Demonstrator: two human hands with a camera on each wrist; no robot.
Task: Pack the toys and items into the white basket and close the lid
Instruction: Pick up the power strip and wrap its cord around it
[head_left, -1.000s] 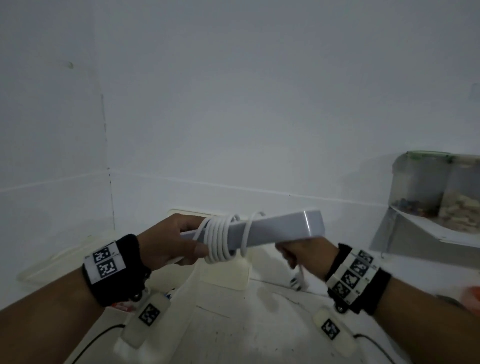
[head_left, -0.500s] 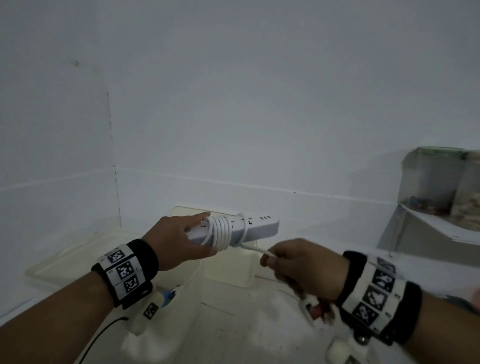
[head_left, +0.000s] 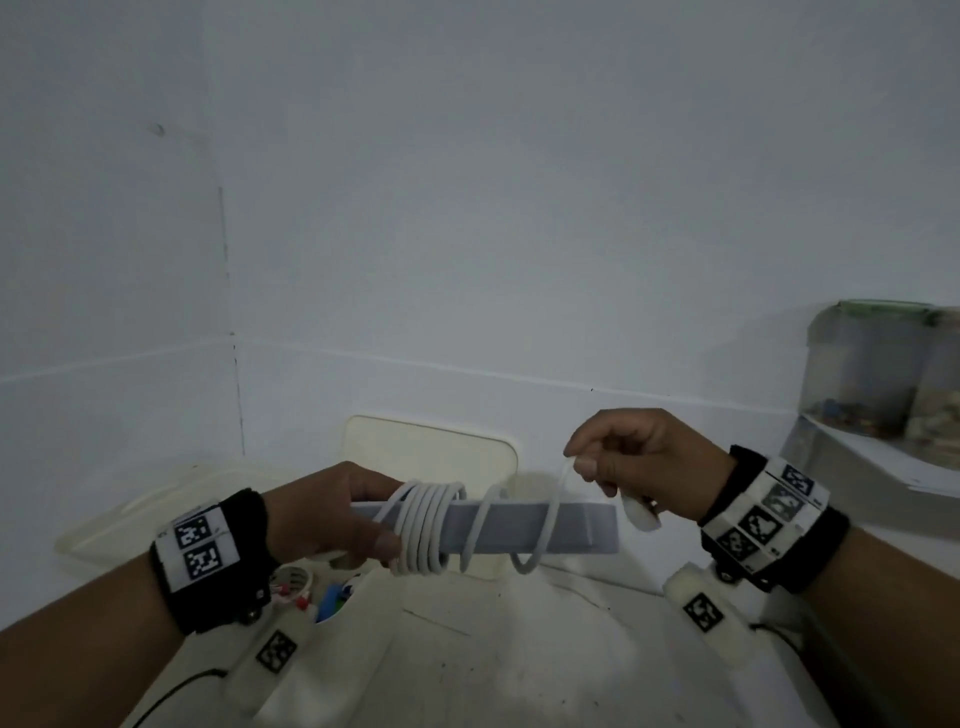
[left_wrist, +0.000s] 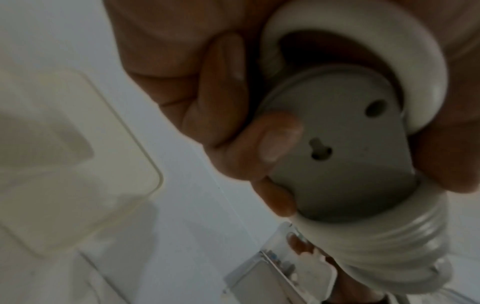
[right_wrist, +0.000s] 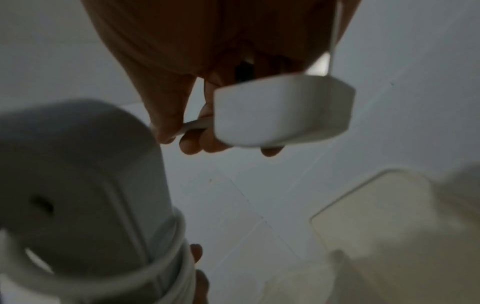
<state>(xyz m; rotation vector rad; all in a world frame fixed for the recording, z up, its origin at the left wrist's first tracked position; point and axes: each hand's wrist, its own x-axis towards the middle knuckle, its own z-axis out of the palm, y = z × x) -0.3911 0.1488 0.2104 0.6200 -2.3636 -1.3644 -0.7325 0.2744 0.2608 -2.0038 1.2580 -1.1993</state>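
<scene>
Up close, the left wrist view alone shows a keyhole slot in the smooth grey underside of the power strip (left_wrist: 337, 148), which the left hand (head_left: 332, 519) grips at one end. Glossy round white cord (head_left: 428, 527) coils around it. Right hand (head_left: 644, 462) pinches the cord, blocky plug (right_wrist: 283, 111) dangling beneath. Beyond, the translucent lid (head_left: 431, 447) leans against the wall.

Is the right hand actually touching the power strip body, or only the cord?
Apart. In the head view the right hand pinches the white cord above the power strip, with a visible gap between fingers and body.
</scene>
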